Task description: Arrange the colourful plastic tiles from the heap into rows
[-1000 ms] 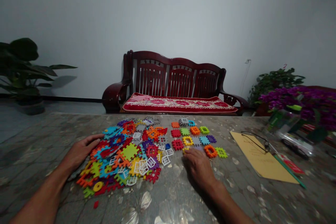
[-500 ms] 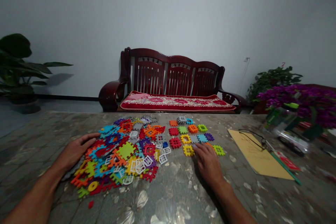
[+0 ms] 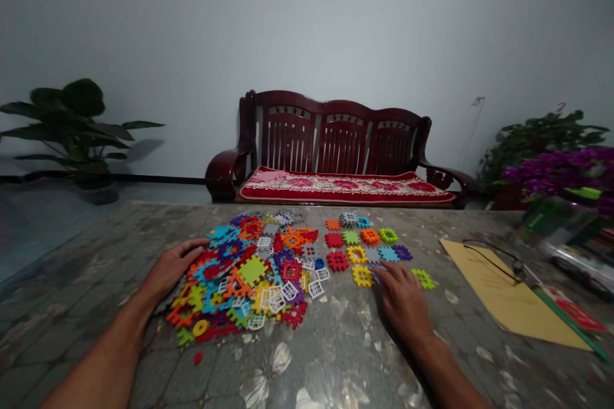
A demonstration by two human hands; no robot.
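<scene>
One heap of toy tiles lies on the table. Among it I count at least six white window frames and one yellow ring; overlaps hide the full number. One small red piece sits apart, just in front of the heap.

To the right of the heap, single tiles lie in four rows. The farthest row has three: orange, grey and blue. Next come four: red, green, orange and lime. Then five: red, yellow, grey, light blue and purple. The nearest row shows a yellow tile and a lime tile, with a sliver of purple between them.

The left hand rests at the heap's left edge, thumb a little away from its fingers. The right hand, well right of the heap, has bent fingers over the nearest row; whether it pinches a tile I cannot tell.

Farther right of the heap are one notebook, one pair of glasses and one green pencil. Beyond the heap stands one wooden bench.
</scene>
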